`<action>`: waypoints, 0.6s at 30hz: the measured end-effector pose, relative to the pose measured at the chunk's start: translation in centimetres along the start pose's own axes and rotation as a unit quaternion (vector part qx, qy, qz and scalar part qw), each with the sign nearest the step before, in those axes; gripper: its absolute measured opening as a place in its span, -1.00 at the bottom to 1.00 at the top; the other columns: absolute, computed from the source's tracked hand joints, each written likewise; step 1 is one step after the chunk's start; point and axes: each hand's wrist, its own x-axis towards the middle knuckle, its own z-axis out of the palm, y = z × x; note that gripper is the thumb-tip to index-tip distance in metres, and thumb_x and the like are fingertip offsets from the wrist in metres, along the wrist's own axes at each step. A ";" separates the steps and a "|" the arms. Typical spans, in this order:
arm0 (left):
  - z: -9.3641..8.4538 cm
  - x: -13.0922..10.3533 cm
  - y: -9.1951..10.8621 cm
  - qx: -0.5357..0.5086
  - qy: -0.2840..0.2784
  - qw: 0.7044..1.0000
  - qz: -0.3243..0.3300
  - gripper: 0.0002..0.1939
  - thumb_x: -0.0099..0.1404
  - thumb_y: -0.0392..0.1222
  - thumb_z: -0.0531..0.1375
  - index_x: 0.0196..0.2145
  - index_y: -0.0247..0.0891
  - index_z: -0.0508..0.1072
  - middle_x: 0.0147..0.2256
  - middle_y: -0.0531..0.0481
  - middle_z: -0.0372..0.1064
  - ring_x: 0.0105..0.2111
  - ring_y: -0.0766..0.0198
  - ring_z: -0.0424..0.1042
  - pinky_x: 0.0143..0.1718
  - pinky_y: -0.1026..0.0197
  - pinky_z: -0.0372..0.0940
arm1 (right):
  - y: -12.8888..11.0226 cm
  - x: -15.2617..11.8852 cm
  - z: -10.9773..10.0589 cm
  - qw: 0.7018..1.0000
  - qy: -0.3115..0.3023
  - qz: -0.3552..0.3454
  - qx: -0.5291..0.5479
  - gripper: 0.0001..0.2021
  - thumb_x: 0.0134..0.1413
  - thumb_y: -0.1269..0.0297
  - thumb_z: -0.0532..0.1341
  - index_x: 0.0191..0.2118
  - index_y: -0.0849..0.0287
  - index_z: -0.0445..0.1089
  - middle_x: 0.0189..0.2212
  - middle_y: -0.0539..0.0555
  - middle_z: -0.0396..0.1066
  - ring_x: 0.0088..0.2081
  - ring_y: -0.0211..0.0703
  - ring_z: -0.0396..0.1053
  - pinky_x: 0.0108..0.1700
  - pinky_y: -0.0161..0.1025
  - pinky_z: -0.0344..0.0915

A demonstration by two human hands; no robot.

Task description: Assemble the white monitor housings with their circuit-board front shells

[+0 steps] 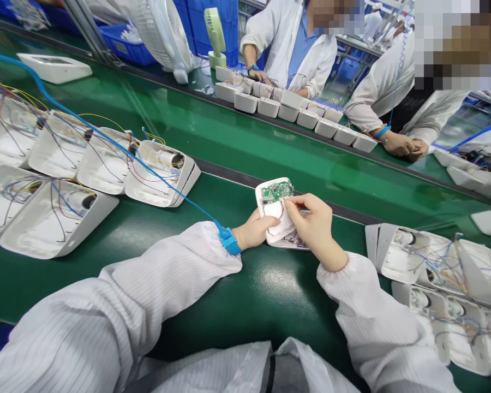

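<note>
My left hand (254,228) is closed around the left side of a small white plastic housing (274,209), its thumb lying across the front. A green circuit board (276,190) sits at the housing's upper end, with a dark thin wire curving below it. Thumb and forefinger of my right hand (313,222) are pinched together at the housing's right edge, just under the board; what lies between them is too small to make out. Below, partly hidden by my right hand, another white piece with an open inside (290,240) touches the housing. A blue wrist strap (229,241) circles my left wrist.
White casings with loose wires (157,174) stand in rows on the left, and more casings (417,254) at the right. A blue coiled cord (118,152) runs from my strap to upper left. Across the green conveyor (229,136), two people sit behind white boxes (288,112).
</note>
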 end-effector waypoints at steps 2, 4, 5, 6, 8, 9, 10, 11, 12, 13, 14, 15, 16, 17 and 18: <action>-0.2 0.0 -0.1 -0.021 0.011 1.000 -0.008 -0.55 -0.19 -0.25 0.26 -0.24 -0.31 0.43 -0.38 0.03 0.43 -0.34 0.18 0.39 -0.24 0.13 0.31 | 0.0 0.0 0.0 1.000 0.000 -0.007 -0.004 -0.86 0.16 0.27 0.22 -0.39 0.11 0.49 -0.41 0.01 0.53 -0.36 -0.18 0.45 -0.26 -0.21 0.36; -0.3 0.0 -0.2 -0.033 0.017 0.999 -0.004 -0.54 -0.20 -0.26 0.28 -0.23 -0.31 0.45 -0.37 0.02 0.44 -0.33 0.17 0.40 -0.22 0.13 0.31 | 0.0 -0.1 0.1 1.000 0.005 -0.014 -0.014 -0.87 0.16 0.28 0.22 -0.39 0.11 0.49 -0.41 0.00 0.53 -0.36 -0.19 0.45 -0.27 -0.22 0.35; -0.2 0.0 -0.2 -0.034 0.019 0.999 0.000 -0.53 -0.20 -0.27 0.28 -0.22 -0.31 0.45 -0.36 0.02 0.45 -0.32 0.17 0.41 -0.21 0.13 0.31 | -0.1 -0.1 0.1 1.000 0.008 -0.017 -0.021 -0.87 0.16 0.28 0.22 -0.39 0.12 0.48 -0.42 0.00 0.53 -0.36 -0.20 0.45 -0.27 -0.22 0.34; -0.2 0.0 -0.2 -0.034 0.020 0.999 0.003 -0.53 -0.19 -0.27 0.28 -0.22 -0.31 0.46 -0.35 0.03 0.45 -0.32 0.18 0.41 -0.21 0.13 0.31 | -0.1 -0.1 0.1 0.999 0.010 -0.021 -0.028 -0.87 0.16 0.29 0.22 -0.39 0.12 0.48 -0.42 0.00 0.52 -0.37 -0.20 0.44 -0.28 -0.22 0.33; 0.0 -0.1 -0.2 -0.027 0.015 0.999 0.011 -0.53 -0.18 -0.27 0.27 -0.21 -0.31 0.45 -0.35 0.03 0.45 -0.32 0.18 0.40 -0.21 0.13 0.31 | -0.1 -0.1 0.1 0.999 0.012 -0.032 -0.043 -0.86 0.18 0.28 0.21 -0.39 0.13 0.48 -0.43 0.00 0.51 -0.38 -0.20 0.44 -0.29 -0.22 0.32; 0.0 -0.1 -0.2 -0.018 0.011 1.000 0.017 -0.54 -0.16 -0.26 0.27 -0.21 -0.31 0.45 -0.35 0.03 0.45 -0.32 0.17 0.40 -0.21 0.12 0.31 | 0.0 -0.1 0.1 0.998 0.013 -0.039 -0.048 -0.85 0.18 0.29 0.21 -0.38 0.13 0.47 -0.43 0.00 0.51 -0.38 -0.21 0.43 -0.30 -0.23 0.32; 0.1 -0.1 -0.2 -0.007 0.005 1.000 0.026 -0.55 -0.15 -0.25 0.26 -0.21 -0.31 0.45 -0.35 0.02 0.44 -0.31 0.17 0.40 -0.20 0.12 0.31 | 0.1 -0.1 0.1 0.997 0.016 -0.047 -0.052 -0.85 0.19 0.29 0.20 -0.38 0.13 0.47 -0.44 0.00 0.50 -0.38 -0.21 0.43 -0.30 -0.23 0.31; 0.1 -0.1 -0.2 0.005 0.000 0.999 0.035 -0.56 -0.14 -0.25 0.25 -0.21 -0.31 0.44 -0.35 0.02 0.44 -0.31 0.16 0.40 -0.19 0.12 0.31 | 0.2 -0.1 0.1 0.997 0.018 -0.053 -0.056 -0.85 0.19 0.29 0.19 -0.38 0.13 0.46 -0.44 0.01 0.50 -0.39 -0.22 0.42 -0.31 -0.23 0.31; 0.1 0.0 -0.2 0.014 -0.005 0.999 0.044 -0.57 -0.13 -0.24 0.24 -0.21 -0.31 0.44 -0.34 0.02 0.43 -0.30 0.16 0.39 -0.20 0.12 0.31 | 0.2 -0.1 0.1 0.996 0.019 -0.059 -0.058 -0.85 0.19 0.30 0.19 -0.38 0.14 0.46 -0.44 0.01 0.49 -0.39 -0.22 0.42 -0.31 -0.24 0.30; 0.2 0.0 -0.2 0.023 -0.008 0.998 0.050 -0.59 -0.12 -0.24 0.24 -0.22 -0.31 0.44 -0.35 0.02 0.43 -0.31 0.17 0.38 -0.21 0.13 0.30 | 0.3 -0.1 0.1 0.996 0.021 -0.064 -0.059 -0.85 0.19 0.30 0.19 -0.38 0.14 0.45 -0.44 0.01 0.49 -0.40 -0.23 0.41 -0.31 -0.24 0.30; 0.1 0.0 -0.3 0.028 -0.011 0.998 0.055 -0.60 -0.12 -0.24 0.23 -0.23 -0.31 0.44 -0.35 0.03 0.42 -0.31 0.18 0.38 -0.22 0.14 0.30 | 0.4 -0.1 0.0 0.996 0.021 -0.067 -0.058 -0.85 0.19 0.31 0.19 -0.38 0.14 0.45 -0.44 0.01 0.49 -0.40 -0.23 0.41 -0.31 -0.24 0.30; 0.1 0.0 -0.3 0.032 -0.013 0.998 0.058 -0.61 -0.11 -0.24 0.22 -0.24 -0.31 0.44 -0.35 0.03 0.41 -0.32 0.19 0.37 -0.23 0.15 0.30 | 0.4 -0.1 0.0 0.996 0.020 -0.068 -0.057 -0.85 0.20 0.31 0.19 -0.38 0.14 0.45 -0.44 0.01 0.49 -0.40 -0.23 0.41 -0.30 -0.24 0.30; 0.1 0.1 -0.3 0.036 -0.015 0.997 0.061 -0.62 -0.11 -0.24 0.22 -0.25 -0.30 0.43 -0.35 0.03 0.41 -0.32 0.19 0.36 -0.24 0.15 0.29 | 0.4 0.0 -0.1 0.996 0.017 -0.068 -0.055 -0.85 0.20 0.31 0.19 -0.38 0.14 0.45 -0.44 0.01 0.50 -0.40 -0.23 0.41 -0.30 -0.24 0.31; 0.0 0.1 -0.4 0.040 -0.017 0.997 0.063 -0.63 -0.10 -0.24 0.22 -0.25 -0.30 0.43 -0.35 0.03 0.41 -0.32 0.19 0.36 -0.24 0.15 0.29 | 0.4 0.0 -0.1 0.996 0.015 -0.067 -0.054 -0.85 0.20 0.31 0.18 -0.38 0.14 0.45 -0.43 0.01 0.50 -0.39 -0.23 0.41 -0.29 -0.24 0.31; 0.0 0.1 -0.5 0.045 -0.019 0.997 0.065 -0.64 -0.10 -0.23 0.22 -0.25 -0.30 0.43 -0.35 0.03 0.42 -0.32 0.19 0.37 -0.23 0.15 0.29 | 0.3 0.0 -0.1 0.996 0.013 -0.064 -0.053 -0.84 0.20 0.31 0.18 -0.39 0.13 0.45 -0.43 0.01 0.50 -0.39 -0.22 0.42 -0.29 -0.23 0.31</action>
